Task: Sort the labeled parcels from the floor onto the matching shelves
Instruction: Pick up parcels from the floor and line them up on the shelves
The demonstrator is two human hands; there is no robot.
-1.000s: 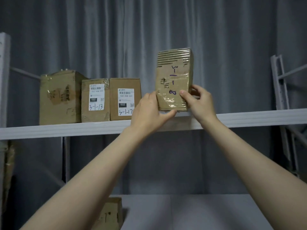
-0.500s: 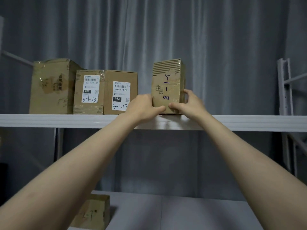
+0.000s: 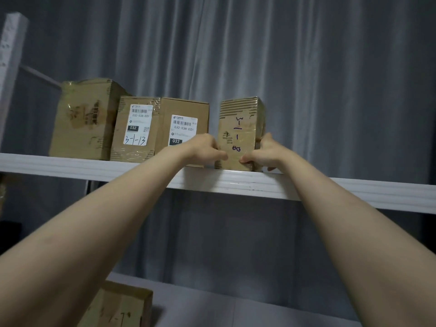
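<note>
Arms, two, bare: both were extended forward and upward, with the forearms converged toward the middle. Left grip (image 3: 203, 147): was curled against the lower left side of a parcel (image 3: 238, 123), the thumb laid on its front face. Right grip (image 3: 267, 153): was curled round the lower right edge, the thumb pressed on the front face. Wrists: were held nearly straight.

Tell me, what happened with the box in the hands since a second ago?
The parcel marked 3-1-8 came down and now stands on the white shelf. The left hand and right hand still grip its lower sides; nothing was let go. The other boxes stayed put.
</note>
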